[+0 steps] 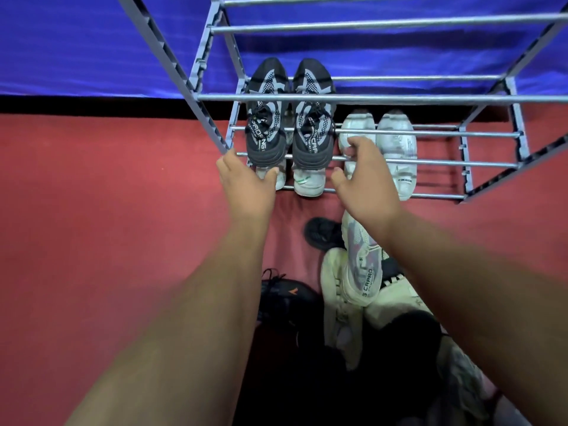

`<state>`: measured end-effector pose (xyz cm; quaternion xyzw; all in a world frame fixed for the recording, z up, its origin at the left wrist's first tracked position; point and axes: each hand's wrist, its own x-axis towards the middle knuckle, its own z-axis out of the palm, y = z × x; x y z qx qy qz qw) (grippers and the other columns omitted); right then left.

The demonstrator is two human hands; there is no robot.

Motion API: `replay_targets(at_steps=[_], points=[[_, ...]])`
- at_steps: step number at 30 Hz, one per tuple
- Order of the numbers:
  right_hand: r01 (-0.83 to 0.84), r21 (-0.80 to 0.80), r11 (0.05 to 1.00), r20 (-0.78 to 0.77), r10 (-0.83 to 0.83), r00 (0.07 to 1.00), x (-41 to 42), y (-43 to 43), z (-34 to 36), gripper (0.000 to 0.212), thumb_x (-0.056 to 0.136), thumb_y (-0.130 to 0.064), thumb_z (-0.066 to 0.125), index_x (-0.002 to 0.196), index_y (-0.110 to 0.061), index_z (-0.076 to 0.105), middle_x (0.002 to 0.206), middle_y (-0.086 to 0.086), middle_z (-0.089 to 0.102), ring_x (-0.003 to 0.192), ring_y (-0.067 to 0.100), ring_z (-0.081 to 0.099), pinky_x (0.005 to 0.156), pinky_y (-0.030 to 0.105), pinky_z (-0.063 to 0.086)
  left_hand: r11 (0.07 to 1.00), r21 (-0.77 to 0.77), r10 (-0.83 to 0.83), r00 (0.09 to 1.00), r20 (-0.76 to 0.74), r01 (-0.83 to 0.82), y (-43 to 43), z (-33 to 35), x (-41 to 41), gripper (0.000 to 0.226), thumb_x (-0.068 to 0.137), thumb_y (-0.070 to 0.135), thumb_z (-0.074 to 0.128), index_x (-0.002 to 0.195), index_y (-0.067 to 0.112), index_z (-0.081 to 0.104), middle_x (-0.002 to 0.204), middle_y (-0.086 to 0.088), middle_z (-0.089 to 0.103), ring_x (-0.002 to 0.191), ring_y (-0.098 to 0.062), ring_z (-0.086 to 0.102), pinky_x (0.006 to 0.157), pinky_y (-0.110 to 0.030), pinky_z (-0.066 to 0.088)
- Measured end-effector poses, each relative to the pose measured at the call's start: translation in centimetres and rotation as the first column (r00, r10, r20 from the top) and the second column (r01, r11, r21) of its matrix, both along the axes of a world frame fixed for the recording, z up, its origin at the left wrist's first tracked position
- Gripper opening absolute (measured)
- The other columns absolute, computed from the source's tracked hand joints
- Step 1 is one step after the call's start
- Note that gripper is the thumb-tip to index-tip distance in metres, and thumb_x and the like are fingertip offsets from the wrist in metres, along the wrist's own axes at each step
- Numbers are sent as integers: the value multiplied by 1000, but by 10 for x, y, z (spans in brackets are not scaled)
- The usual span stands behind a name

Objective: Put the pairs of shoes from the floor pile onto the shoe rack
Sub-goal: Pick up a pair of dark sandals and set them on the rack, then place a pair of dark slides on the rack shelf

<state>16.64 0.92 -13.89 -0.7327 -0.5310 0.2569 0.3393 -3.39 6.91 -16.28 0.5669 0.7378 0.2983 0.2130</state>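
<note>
head view, shoe rack [368, 98] holds black pair [267, 127] above, white pairs [396, 146] below

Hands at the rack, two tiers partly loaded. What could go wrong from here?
1. The shoe rack has only bare bars for shelves. The black pair has its heels past the front bar, so the left hand beside it could tip it.
2. The right hand touches a white shoe lying under a bar, and a nudge may skew it.
3. The floor pile is jumbled, so pairs may be mismatched.
</note>
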Motion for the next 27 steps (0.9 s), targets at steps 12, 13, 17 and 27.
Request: replay_targets(at_steps=[12,13,17,27], points=[[-442,-502,743,-25,498,867,-63,-118,-68,49,91,-32,71,136,-15,62,130,6,64,122,25,59,105,31,47,615,-737,29,943,-332,-279,-148,-76,-74,72,94,43,59,151,2,42,153,-24,41,143,-41,40,116,-45,35],[-447,-509,736,-31,503,864,-66,-123,-73,49,91,-32,71,137,-15,62,130,7,63,120,25,59,103,30,47,559,-765,116,943,-311,-321,-159,-82,-83,73,96,39,58,155,3,37,157,-24,36,146,-42,37,117,-47,33],[-475,-583,660,22,597,802,-79,-131,-89,53,90,-31,72,136,-10,59,131,11,60,122,29,56,87,28,40,511,-789,427,897,-113,-342,-179,-106,-109,90,73,50,67,146,3,46,143,-20,57,123,-40,63,92,-48,60],[-382,-775,502,162,743,649,-96,-115,-105,80,82,-32,67,157,-22,38,153,8,52,140,31,49,114,46,40,555,-775,639,752,164,-303,-142,-92,-112,30,100,16,64,122,22,46,128,-11,49,109,-39,57,81,-58,62]])
